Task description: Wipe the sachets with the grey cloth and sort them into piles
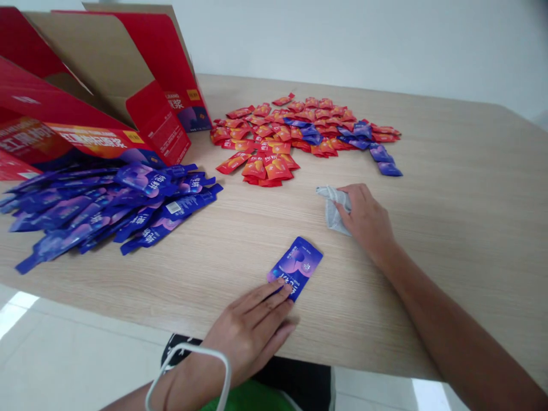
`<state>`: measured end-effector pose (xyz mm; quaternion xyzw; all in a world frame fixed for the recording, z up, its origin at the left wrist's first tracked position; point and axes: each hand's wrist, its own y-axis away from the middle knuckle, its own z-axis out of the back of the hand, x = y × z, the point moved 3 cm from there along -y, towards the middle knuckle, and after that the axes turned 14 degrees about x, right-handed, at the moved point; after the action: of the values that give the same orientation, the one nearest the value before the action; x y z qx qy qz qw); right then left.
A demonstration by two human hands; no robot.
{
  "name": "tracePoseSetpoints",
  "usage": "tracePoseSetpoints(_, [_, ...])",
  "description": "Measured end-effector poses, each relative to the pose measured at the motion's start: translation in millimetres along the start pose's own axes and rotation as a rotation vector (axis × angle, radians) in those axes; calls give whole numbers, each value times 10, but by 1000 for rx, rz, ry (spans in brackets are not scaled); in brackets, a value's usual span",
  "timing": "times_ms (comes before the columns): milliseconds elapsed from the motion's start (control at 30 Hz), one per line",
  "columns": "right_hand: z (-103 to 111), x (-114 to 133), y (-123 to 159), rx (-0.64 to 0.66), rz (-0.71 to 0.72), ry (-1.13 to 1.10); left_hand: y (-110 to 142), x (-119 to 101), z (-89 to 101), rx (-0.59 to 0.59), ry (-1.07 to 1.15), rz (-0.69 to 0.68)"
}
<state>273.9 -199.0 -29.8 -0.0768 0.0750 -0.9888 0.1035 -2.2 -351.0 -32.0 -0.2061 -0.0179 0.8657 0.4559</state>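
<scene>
My left hand [252, 328] lies flat with its fingers stretched out, the fingertips resting on the lower end of a blue-purple pouch [305, 257]. That pouch lies flat on the wooden table, its printed side up. Farther right, my right hand [368, 220] is closed around a folded grey cloth [336, 214], which touches or nearly touches the tabletop. Part of the cloth is hidden under my fingers. A white loop [205, 349] crosses over my left wrist.
To the left is a pile of blue pouches [103, 205]. Behind it stand open red cardboard boxes [165, 123] with raised flaps. Small red-orange sachets [274, 162] spread across the table's back, with several blue sachets [381, 153] among and beside them. The table's front edge [107, 319] runs near me.
</scene>
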Motion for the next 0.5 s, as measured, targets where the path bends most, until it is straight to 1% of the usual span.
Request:
tracePoseSetpoints(100, [-68,-55,-5,-13,0,-18,-4,23,35,-14,-5,38])
tracePoseSetpoints(167, [-102,-78,-6,-22,9,-32,-14,58,37,1,-22,88])
tracePoseSetpoints(267, [-133,-95,1,-28,21,-57,-69,135,0,71,-29,182])
tracePoseSetpoints(367, [-160,-106,20,-20,44,-77,-184,210,-41,126,-29,272])
tracePoseSetpoints(500, [-247,-183,39,-21,70,-77,-371,229,-63,238,-132,317])
